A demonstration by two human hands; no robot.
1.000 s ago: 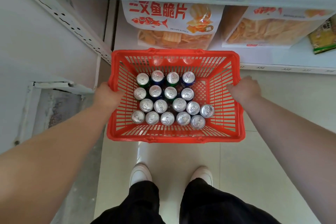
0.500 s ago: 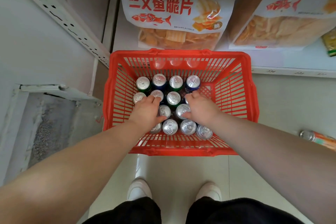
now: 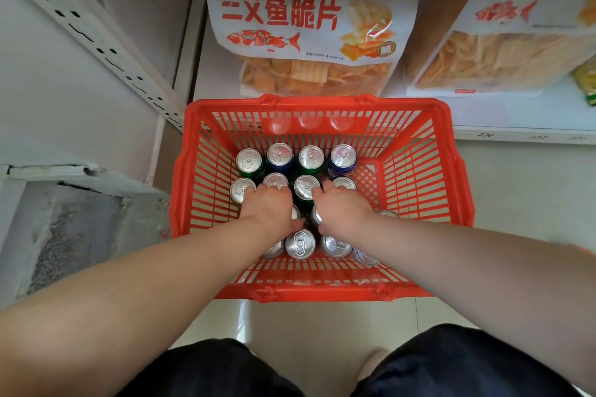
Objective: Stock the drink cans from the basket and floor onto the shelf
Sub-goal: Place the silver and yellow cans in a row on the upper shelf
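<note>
Looking straight down: black trousers [image 3: 209,371] at the bottom edge, pale tiled floor [image 3: 306,322] just beyond, and both bare forearms reaching forward into the red basket [image 3: 322,295]. The basket sits on the floor in front of the bottom shelf [image 3: 516,135], with its far rim by the shelf's front edge.

Inside it the drink cans [image 3: 300,244] stand upright in rows, silver tops up, packed toward the left wall. The near row shows just behind the wrists. The left hand [image 3: 267,206] is down on the middle rows, its fingers bent over the can tops and its thumb tucked against a can on the near side. The right hand [image 3: 342,209] is beside it and posed the same way, fingertips touching the tops. The knuckles hide whether either hand has closed round a can, so I can't call that. Behind the fingers, the far row of four green and blue cans stands untouched.

A second ago these hands were gripping the basket's two side rims. Half a second ago they were already in among the cans, and they're on the same spot now.

Farther back, two salmon crisp bags [image 3: 306,35] lie on the shelf.
</note>
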